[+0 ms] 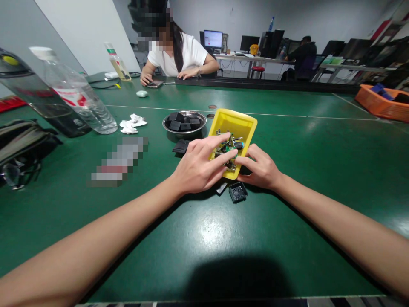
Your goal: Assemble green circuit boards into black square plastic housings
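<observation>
In the head view a yellow plastic bin [249,123] is tilted toward me, with small green circuit boards [231,149] and metal parts in it. My left hand [200,164] reaches over its left side, fingers stretched apart among the parts; nothing is visibly gripped. At the bin's lower right edge, my right hand [260,166] grips the wall, its underside fingers partly hidden. Just below the bin lie an open black plastic housing [238,192] and a small flat grey piece [221,188]. Black flat pieces [180,146] rest behind my left hand.
A steel bowl [184,131] of black housings stands beyond my left hand. Water bottle [76,94], dark bottle [41,98], crumpled tissue [132,123] and a bag [22,145] are at left. An orange basket [380,102] sits far right. Across the green table [319,170] sits a person [182,53].
</observation>
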Demonstrator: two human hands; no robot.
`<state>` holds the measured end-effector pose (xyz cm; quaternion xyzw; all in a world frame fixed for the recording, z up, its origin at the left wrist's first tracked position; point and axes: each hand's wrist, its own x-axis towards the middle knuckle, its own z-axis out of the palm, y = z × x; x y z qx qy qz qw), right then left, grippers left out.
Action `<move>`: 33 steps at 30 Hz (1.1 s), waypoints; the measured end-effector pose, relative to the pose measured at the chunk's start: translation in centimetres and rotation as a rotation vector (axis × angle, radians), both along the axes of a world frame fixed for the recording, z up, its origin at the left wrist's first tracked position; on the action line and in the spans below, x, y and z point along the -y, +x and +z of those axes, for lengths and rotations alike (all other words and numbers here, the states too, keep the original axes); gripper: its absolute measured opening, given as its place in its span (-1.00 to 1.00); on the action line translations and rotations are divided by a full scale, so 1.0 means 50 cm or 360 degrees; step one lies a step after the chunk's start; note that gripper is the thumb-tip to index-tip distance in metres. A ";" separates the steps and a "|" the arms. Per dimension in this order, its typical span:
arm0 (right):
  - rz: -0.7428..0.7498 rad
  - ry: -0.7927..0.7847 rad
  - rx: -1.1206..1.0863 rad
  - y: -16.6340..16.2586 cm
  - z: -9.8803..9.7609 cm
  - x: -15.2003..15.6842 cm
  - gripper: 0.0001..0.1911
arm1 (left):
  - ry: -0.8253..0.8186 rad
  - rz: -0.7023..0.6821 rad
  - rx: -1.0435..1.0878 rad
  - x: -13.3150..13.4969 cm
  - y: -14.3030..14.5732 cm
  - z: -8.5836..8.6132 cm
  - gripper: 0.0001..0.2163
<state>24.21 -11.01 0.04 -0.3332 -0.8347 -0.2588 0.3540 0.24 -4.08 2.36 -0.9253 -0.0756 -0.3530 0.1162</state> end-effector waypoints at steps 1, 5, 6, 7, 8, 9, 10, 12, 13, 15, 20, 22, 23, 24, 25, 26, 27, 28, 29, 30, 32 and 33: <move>0.0007 -0.0010 -0.0001 0.000 -0.001 0.000 -0.86 | 0.0025 -0.0024 -0.0032 0.001 0.000 0.001 -0.56; 0.0049 0.0015 -0.0025 0.000 -0.003 -0.001 -0.85 | 0.0055 -0.0022 -0.0205 0.002 0.006 0.007 -0.64; 0.0051 0.0017 -0.0035 0.000 -0.003 -0.001 -0.84 | 0.0040 -0.0014 -0.0245 0.002 0.008 0.008 -0.65; 0.0053 0.0011 -0.0041 0.000 -0.002 -0.001 -0.83 | 0.0016 -0.0012 -0.0279 0.002 0.010 0.009 -0.65; 0.0056 -0.0002 -0.0046 0.000 -0.002 -0.001 -0.83 | -0.0013 -0.0011 -0.0304 0.003 0.011 0.010 -0.65; 0.0061 -0.0014 -0.0049 -0.001 -0.001 0.000 -0.82 | -0.0044 -0.0010 -0.0314 0.003 0.011 0.010 -0.65; 0.0067 -0.0021 -0.0050 -0.001 0.000 0.000 -0.82 | -0.0071 -0.0009 -0.0308 0.004 0.011 0.009 -0.66; 0.0074 -0.0010 -0.0043 -0.003 0.001 0.001 -0.84 | -0.0088 -0.0012 -0.0261 0.004 0.010 0.008 -0.69; 0.0072 0.0002 -0.0043 -0.005 0.001 0.001 -0.85 | -0.0079 -0.0015 -0.0225 0.004 0.010 0.007 -0.71; 0.0048 0.0017 -0.0053 -0.006 0.001 0.001 -0.86 | -0.0038 -0.0028 -0.0137 0.003 0.008 0.005 -0.75; -0.0008 -0.0003 -0.0104 -0.002 -0.003 -0.001 -0.80 | 0.0074 -0.0107 0.0120 0.001 0.007 0.001 -0.78; -0.0032 -0.0022 -0.0131 0.000 -0.006 -0.002 -0.79 | 0.0034 -0.0112 0.0212 -0.001 0.006 -0.002 -0.72; -0.0046 -0.0032 -0.0146 0.000 -0.007 -0.003 -0.79 | -0.0009 -0.0104 0.0247 -0.002 0.006 -0.004 -0.71; -0.0056 -0.0039 -0.0158 0.001 -0.009 -0.003 -0.79 | -0.0059 -0.0093 0.0263 -0.004 0.005 -0.006 -0.72; -0.0060 -0.0043 -0.0164 0.001 -0.010 -0.003 -0.79 | -0.0105 -0.0084 0.0263 -0.005 0.005 -0.008 -0.75; -0.0056 -0.0047 -0.0163 0.001 -0.010 -0.003 -0.80 | -0.0135 -0.0081 0.0248 -0.006 0.005 -0.009 -0.78; -0.0049 -0.0051 -0.0158 0.000 -0.010 -0.003 -0.80 | -0.0149 -0.0083 0.0224 -0.007 0.006 -0.010 -0.81; -0.0041 -0.0055 -0.0149 0.000 -0.010 -0.003 -0.80 | -0.0150 -0.0084 0.0207 -0.008 0.006 -0.010 -0.82; -0.0036 -0.0056 -0.0136 -0.001 -0.009 -0.003 -0.81 | -0.0141 -0.0080 0.0196 -0.007 0.006 -0.009 -0.81; -0.0036 -0.0056 -0.0118 -0.002 -0.008 -0.002 -0.82 | -0.0131 -0.0071 0.0190 -0.006 0.007 -0.008 -0.78; -0.0041 -0.0041 -0.0079 -0.003 -0.005 -0.002 -0.84 | -0.0107 -0.0044 0.0151 -0.003 0.007 -0.003 -0.71; -0.0037 -0.0025 -0.0060 -0.004 -0.003 -0.002 -0.85 | -0.0098 -0.0032 0.0120 -0.001 0.008 -0.002 -0.68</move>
